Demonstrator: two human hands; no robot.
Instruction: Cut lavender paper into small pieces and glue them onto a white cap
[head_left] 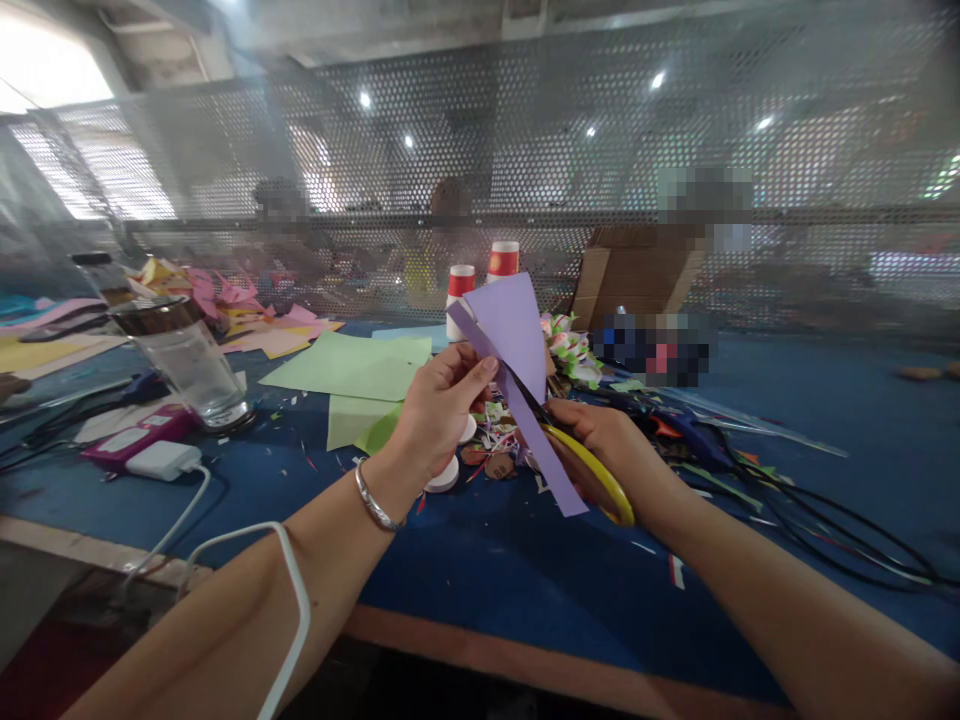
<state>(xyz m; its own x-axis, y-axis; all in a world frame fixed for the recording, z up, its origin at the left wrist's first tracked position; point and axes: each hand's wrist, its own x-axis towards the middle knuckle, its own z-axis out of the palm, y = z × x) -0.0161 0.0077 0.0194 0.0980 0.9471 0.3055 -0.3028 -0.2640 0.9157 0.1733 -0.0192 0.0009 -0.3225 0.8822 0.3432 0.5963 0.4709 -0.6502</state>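
A sheet of purple paper [513, 325] is pinched between the thumb and fingers of my left hand [452, 400], held up over the table. My right hand [604, 435] grips yellow-handled scissors [619, 497], whose dark blades lie along the paper. A narrow purple strip [551, 460], partly cut from the sheet, slants down past the scissors toward me. Below my hands lies a heap of paper scraps [501, 432] with small brown discs. White round lids [442, 474] sit beside my left wrist, partly hidden by it.
Green paper sheets [349, 365] lie left of my hands. A glass bottle [191, 365] stands farther left, near a purple power strip [139, 440] with a white charger. Red-and-white paper cups [460, 285] and a cardboard box [637, 275] stand behind. A blue glue gun [694, 435] and black cables lie right.
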